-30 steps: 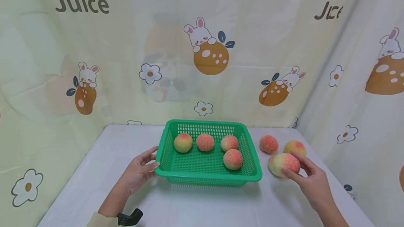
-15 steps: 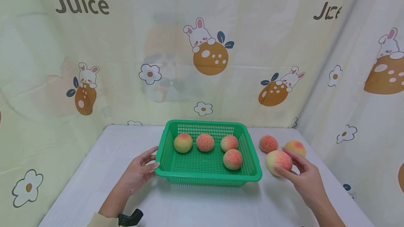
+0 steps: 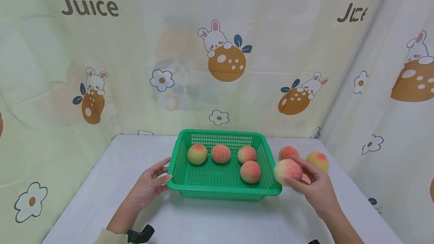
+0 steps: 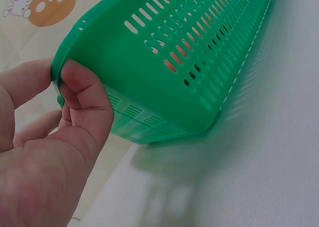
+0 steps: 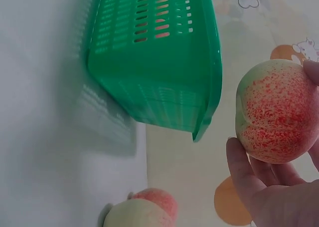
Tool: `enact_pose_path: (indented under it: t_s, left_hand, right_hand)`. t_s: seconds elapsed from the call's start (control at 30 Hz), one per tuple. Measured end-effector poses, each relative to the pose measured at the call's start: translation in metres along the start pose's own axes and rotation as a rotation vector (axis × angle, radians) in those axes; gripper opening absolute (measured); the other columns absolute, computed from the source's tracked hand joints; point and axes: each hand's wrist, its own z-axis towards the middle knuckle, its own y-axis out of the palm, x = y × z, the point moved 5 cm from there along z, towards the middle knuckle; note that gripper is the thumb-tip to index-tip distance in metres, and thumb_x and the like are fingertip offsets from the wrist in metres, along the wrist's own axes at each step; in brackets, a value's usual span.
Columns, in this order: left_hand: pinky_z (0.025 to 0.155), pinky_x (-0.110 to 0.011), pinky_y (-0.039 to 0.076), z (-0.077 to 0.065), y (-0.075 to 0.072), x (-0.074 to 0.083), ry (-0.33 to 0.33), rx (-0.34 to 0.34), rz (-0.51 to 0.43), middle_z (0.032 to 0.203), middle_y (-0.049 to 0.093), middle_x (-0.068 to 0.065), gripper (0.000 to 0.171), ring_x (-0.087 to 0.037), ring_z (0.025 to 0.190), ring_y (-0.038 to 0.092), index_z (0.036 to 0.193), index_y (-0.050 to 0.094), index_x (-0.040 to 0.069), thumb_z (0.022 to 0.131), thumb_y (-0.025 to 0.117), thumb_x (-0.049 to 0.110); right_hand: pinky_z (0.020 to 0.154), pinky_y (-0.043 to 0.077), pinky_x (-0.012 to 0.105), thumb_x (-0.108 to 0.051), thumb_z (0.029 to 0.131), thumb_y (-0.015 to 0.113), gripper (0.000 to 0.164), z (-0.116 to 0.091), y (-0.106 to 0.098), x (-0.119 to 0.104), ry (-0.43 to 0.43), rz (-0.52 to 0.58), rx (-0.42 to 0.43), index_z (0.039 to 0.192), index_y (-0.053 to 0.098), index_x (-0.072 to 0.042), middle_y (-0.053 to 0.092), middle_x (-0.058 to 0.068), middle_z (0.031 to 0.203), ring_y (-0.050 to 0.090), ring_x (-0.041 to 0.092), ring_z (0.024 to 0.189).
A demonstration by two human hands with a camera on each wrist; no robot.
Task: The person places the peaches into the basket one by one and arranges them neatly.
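Observation:
A green plastic basket (image 3: pixel 223 191) stands on the table with several peaches in it, one of them a yellow-green peach (image 3: pixel 197 154). My left hand (image 3: pixel 150 185) pinches the basket's left rim; the left wrist view shows thumb and fingers on either side of the edge. In my right hand (image 3: pixel 317 191) is a pale peach with red speckles (image 5: pixel 277 112), held between thumb and fingers. The right wrist view shows that peach up off the table, level with the basket's rim. In the head view it overlaps the basket's right edge.
Right of the basket lie a red peach (image 3: pixel 288 152) and a yellow-orange peach (image 3: pixel 318 160). Another peach (image 3: pixel 306 178) is mostly hidden behind the right hand. A printed curtain (image 3: pixel 135 48) closes off the white table (image 3: pixel 217 221) at the back and sides.
My right hand has lifted the pale peach and brought it left to the basket's right rim, uncovering a peach behind it. The left hand and the basket stay put.

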Motion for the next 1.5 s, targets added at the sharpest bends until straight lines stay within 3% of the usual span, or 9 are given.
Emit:
enact_pose_path:
  t_s: [0.23, 0.47, 1.0, 1.27, 1.5]
  left_hand:
    - [0.089, -0.031, 0.061, 0.001, 0.0, -0.001, -0.001, -0.008, -0.004, 0.128, 0.052, -0.011, 0.071, -0.019, 0.108, 0.065, 0.16, 0.033, 0.013, 0.098, 0.064, 0.0]
    - [0.089, -0.031, 0.061, 0.001, -0.001, -0.001, 0.002, -0.004, -0.003, 0.126, 0.052, -0.01, 0.072, -0.019, 0.108, 0.065, 0.16, 0.034, 0.013, 0.097, 0.065, 0.0]
    - [0.088, -0.031, 0.061, 0.0, 0.0, 0.0, 0.003, -0.003, -0.011, 0.127, 0.052, -0.011, 0.071, -0.019, 0.107, 0.066, 0.16, 0.034, 0.013, 0.098, 0.064, 0.0]
    - [0.09, -0.032, 0.061, 0.0, -0.001, 0.001, 0.008, -0.002, -0.021, 0.127, 0.053, -0.01, 0.071, -0.019, 0.109, 0.066, 0.16, 0.034, 0.013, 0.097, 0.064, -0.001]
    - [0.089, -0.031, 0.061, 0.001, -0.001, -0.001, 0.014, -0.008, -0.026, 0.126, 0.054, -0.009, 0.071, -0.018, 0.107, 0.065, 0.16, 0.034, 0.012, 0.098, 0.064, 0.0]
  right_hand:
    - [0.086, 0.057, 0.017, -0.021, 0.089, 0.081, 0.066, 0.004, 0.015, -0.002, -0.017, -0.041, -0.016, 0.149, 0.054, -0.016, 0.058, -0.014, 0.135, 0.058, 0.005, 0.111]
    - [0.089, 0.056, 0.015, -0.023, 0.09, 0.08, 0.066, 0.01, 0.028, -0.002, -0.027, -0.041, -0.034, 0.149, 0.053, -0.014, 0.052, 0.002, 0.149, 0.058, 0.005, 0.114]
    - [0.092, 0.054, 0.014, -0.03, 0.088, 0.082, 0.068, 0.015, 0.052, -0.01, 0.018, -0.034, -0.062, 0.148, 0.054, -0.016, 0.054, 0.001, 0.144, 0.055, 0.004, 0.12]
    - [0.093, 0.055, 0.017, -0.023, 0.088, 0.082, 0.062, 0.023, 0.067, -0.011, -0.056, -0.003, -0.076, 0.145, 0.058, -0.016, 0.061, 0.0, 0.137, 0.058, 0.008, 0.118]
    - [0.092, 0.055, 0.017, -0.035, 0.085, 0.084, 0.068, 0.026, 0.082, -0.013, -0.011, -0.045, -0.09, 0.146, 0.057, -0.021, 0.059, 0.002, 0.144, 0.055, 0.018, 0.126]
